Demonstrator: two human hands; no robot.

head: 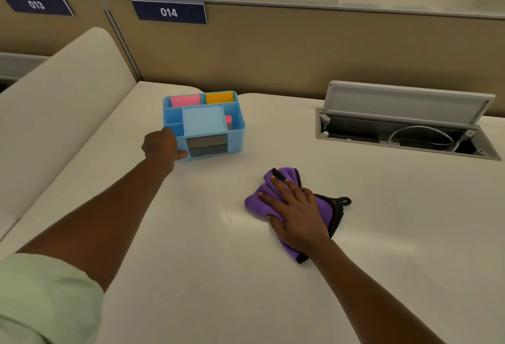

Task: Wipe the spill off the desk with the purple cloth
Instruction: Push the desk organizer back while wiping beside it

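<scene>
The purple cloth (pixel 258 199), edged in black with a small hanging loop, lies bunched on the white desk (pixel 191 275) right of centre. My right hand (pixel 293 211) presses flat on top of it, fingers spread and pointing toward the far left. A faint wet sheen (pixel 226 214) shows on the desk just left of the cloth. My left hand (pixel 162 147) reaches forward and grips the near left corner of a blue desk organiser (pixel 235 128), thumb against its front.
The organiser holds pink and orange note pads and has two small dark drawers. An open cable hatch (pixel 404 139) with a raised lid and white cables sits at the far right. A tan partition (pixel 300 51) labelled 013 and 014 backs the desk.
</scene>
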